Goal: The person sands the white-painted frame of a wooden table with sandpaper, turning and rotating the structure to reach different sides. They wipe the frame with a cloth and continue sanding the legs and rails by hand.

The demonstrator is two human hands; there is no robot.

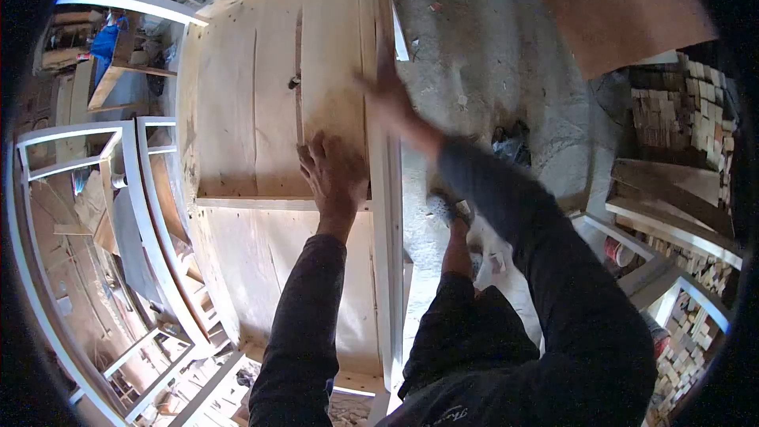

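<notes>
My left hand (332, 174) lies with its fingers spread on a pale wooden panel (229, 103), just above a crossbar (269, 203) that divides it. The panel is made of boards with dark gaps between them, and a small dark spot or piece (294, 81) sits at one gap. My right hand (389, 104) is smeared by motion at the panel's right side, over the long edge rail (386, 245). Whether it holds anything cannot be made out.
White-painted frames (150, 221) stand to the left. At the right are stacked wood blocks (664, 115), a brown sheet (617, 8) and another pale frame (656, 277). A dark plastic bag (512, 142) lies on the concrete floor (490, 71), near my foot (447, 207).
</notes>
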